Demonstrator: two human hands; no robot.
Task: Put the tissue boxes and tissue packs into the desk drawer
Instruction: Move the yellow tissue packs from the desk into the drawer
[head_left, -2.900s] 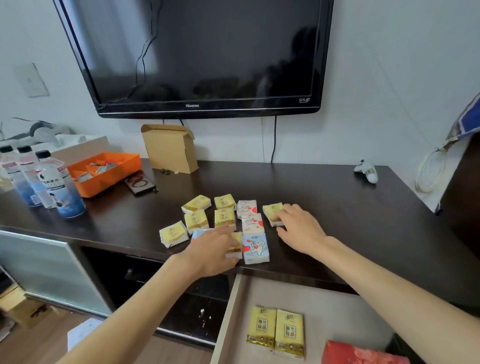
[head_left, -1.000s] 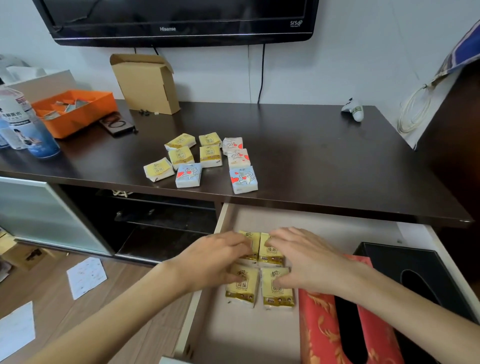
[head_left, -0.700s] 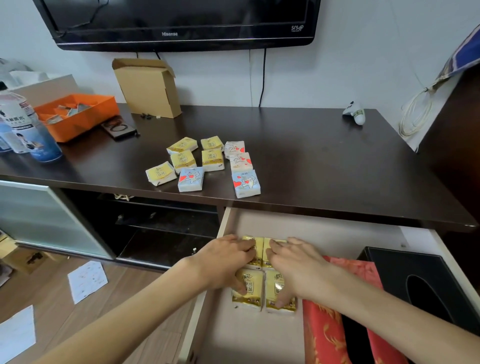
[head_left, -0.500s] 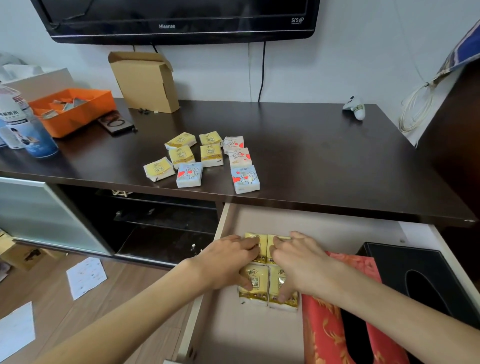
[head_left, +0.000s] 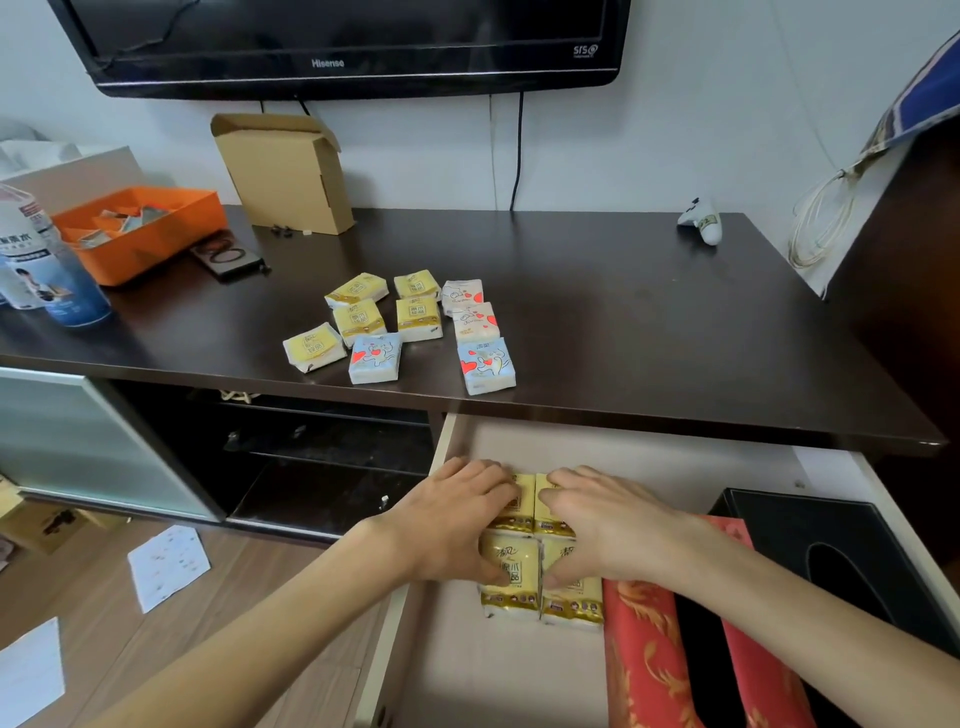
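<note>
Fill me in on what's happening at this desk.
A person is stowing tissues in the open drawer. The left hand and right hand rest on four yellow packs laid in a block beside a red tissue box and a black tissue box. Nine small packs remain on the desktop.

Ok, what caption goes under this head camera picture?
Both hands press four yellow tissue packs together in the open drawer.

Head camera looks forward and down, close over the open drawer (head_left: 519, 675) and desk (head_left: 649, 322).
</note>
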